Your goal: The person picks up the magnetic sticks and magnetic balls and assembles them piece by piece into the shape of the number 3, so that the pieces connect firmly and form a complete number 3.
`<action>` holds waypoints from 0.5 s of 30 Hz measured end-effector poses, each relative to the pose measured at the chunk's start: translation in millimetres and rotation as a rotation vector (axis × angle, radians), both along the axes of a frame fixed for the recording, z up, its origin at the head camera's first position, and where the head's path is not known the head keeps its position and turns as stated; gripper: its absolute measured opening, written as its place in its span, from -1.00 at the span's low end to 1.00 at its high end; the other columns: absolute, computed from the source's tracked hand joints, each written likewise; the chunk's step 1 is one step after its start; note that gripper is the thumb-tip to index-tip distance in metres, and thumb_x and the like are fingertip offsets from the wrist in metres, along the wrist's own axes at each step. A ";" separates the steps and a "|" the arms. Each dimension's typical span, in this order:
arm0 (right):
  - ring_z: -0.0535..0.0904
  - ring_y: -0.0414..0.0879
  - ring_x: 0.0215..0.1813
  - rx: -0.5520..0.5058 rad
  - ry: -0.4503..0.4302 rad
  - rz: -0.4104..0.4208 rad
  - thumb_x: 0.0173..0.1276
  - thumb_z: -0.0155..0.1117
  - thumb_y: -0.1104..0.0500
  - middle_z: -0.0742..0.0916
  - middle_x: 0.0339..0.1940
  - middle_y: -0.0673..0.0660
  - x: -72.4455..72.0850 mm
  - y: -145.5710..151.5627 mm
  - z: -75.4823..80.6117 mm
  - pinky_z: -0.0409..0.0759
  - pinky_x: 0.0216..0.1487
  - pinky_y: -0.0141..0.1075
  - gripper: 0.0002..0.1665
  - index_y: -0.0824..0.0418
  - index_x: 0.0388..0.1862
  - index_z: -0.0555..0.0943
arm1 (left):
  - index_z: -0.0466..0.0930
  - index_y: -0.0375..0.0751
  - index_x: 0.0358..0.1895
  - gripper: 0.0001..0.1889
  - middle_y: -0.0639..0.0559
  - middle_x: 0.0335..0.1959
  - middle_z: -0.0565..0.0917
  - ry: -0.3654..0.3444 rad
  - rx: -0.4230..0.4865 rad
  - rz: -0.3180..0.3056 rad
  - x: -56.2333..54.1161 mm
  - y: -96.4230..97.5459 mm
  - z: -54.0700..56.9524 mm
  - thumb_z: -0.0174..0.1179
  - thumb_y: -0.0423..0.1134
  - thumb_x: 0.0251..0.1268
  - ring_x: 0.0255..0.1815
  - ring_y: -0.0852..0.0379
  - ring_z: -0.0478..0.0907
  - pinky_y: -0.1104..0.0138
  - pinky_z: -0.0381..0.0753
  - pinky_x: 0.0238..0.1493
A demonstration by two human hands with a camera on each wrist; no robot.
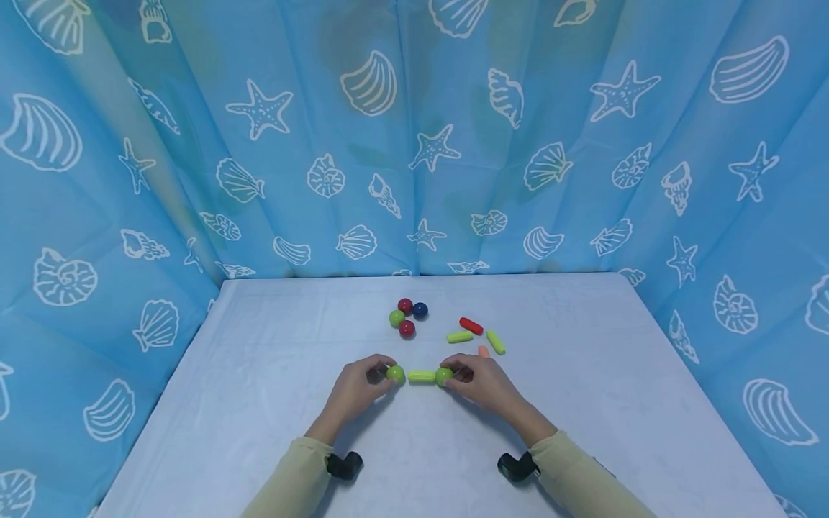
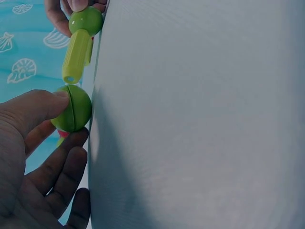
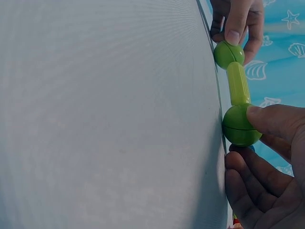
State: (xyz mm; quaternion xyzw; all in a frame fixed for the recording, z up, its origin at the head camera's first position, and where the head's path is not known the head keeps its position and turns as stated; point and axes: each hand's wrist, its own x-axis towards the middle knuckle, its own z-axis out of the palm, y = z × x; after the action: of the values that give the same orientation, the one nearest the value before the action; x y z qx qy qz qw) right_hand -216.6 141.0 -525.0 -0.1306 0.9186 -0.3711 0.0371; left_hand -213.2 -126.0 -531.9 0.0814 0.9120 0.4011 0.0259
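Note:
My left hand (image 1: 361, 385) pinches a green ball (image 1: 396, 374) between thumb and fingers, low over the white table. A yellow-green ribbed rod (image 1: 422, 376) lies in line between the hands, its right end against a second green ball (image 1: 443, 376). That second ball is pinched by my right hand (image 1: 482, 380). In the left wrist view the rod's free end, with a small hole in it, points at the left ball (image 2: 72, 109), which has a seam round it. A narrow gap separates them there. The right wrist view shows the rod (image 3: 238, 83) meeting the right ball (image 3: 242, 126).
Behind the hands sit two red balls (image 1: 406, 329), a green ball (image 1: 396, 318) and a dark blue ball (image 1: 420, 311). Farther right lie a red rod (image 1: 470, 326), two yellow-green rods (image 1: 496, 342) and an orange piece (image 1: 483, 351) partly behind my right hand. A blue shell-patterned curtain (image 1: 401, 144) surrounds the table.

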 end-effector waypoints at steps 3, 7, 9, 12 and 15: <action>0.58 -0.29 -0.26 0.002 -0.002 0.001 0.26 0.53 0.14 0.72 -0.24 -0.21 0.0 -0.5 -0.1 0.61 -0.12 -0.36 -0.67 -0.06 0.01 0.74 | 0.70 0.05 0.06 -0.67 0.15 -0.17 0.70 0.005 -0.010 -0.010 0.4 -0.2 -0.2 0.44 -0.18 0.22 -0.14 0.17 0.59 0.16 0.61 -0.01; 0.58 -0.28 -0.26 0.004 -0.005 0.000 0.26 0.54 0.13 0.72 -0.24 -0.21 -0.2 -1.3 -0.2 0.61 -0.12 -0.36 -0.66 -0.06 0.02 0.74 | 0.70 0.06 0.05 -0.68 0.15 -0.17 0.71 0.013 -0.020 -0.023 0.9 0.3 -0.6 0.44 -0.17 0.23 -0.14 0.17 0.59 0.16 0.61 -0.02; 0.58 -0.28 -0.26 0.005 -0.007 0.000 0.26 0.54 0.13 0.72 -0.24 -0.21 -0.2 -1.7 -0.2 0.61 -0.12 -0.37 -0.65 -0.06 0.03 0.74 | 0.71 0.06 0.04 -0.69 0.15 -0.17 0.71 0.011 -0.011 -0.029 1.0 0.7 -0.8 0.44 -0.17 0.23 -0.14 0.16 0.59 0.16 0.61 -0.02; 0.58 -0.28 -0.26 0.007 -0.007 0.001 0.26 0.54 0.14 0.72 -0.23 -0.21 -0.4 -1.7 -0.7 0.61 -0.12 -0.37 -0.65 -0.06 0.03 0.74 | 0.71 0.06 0.04 -0.70 0.15 -0.18 0.72 0.014 -0.011 -0.038 0.7 1.2 -1.7 0.44 -0.16 0.23 -0.14 0.17 0.59 0.16 0.60 -0.02; 0.58 -0.28 -0.26 0.007 -0.007 0.001 0.26 0.53 0.14 0.72 -0.23 -0.21 -0.6 -1.6 -1.1 0.61 -0.12 -0.37 -0.65 -0.06 0.03 0.74 | 0.71 0.07 0.04 -0.69 0.16 -0.17 0.72 0.015 -0.015 -0.040 0.3 1.3 -2.9 0.44 -0.15 0.23 -0.14 0.18 0.59 0.17 0.60 -0.02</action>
State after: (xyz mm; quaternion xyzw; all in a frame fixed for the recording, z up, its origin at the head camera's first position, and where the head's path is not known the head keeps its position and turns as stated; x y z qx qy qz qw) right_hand -217.2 139.4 -526.1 -0.1295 0.9196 -0.3686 0.0410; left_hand -212.9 -124.7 -534.7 0.1025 0.9133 0.3931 0.0275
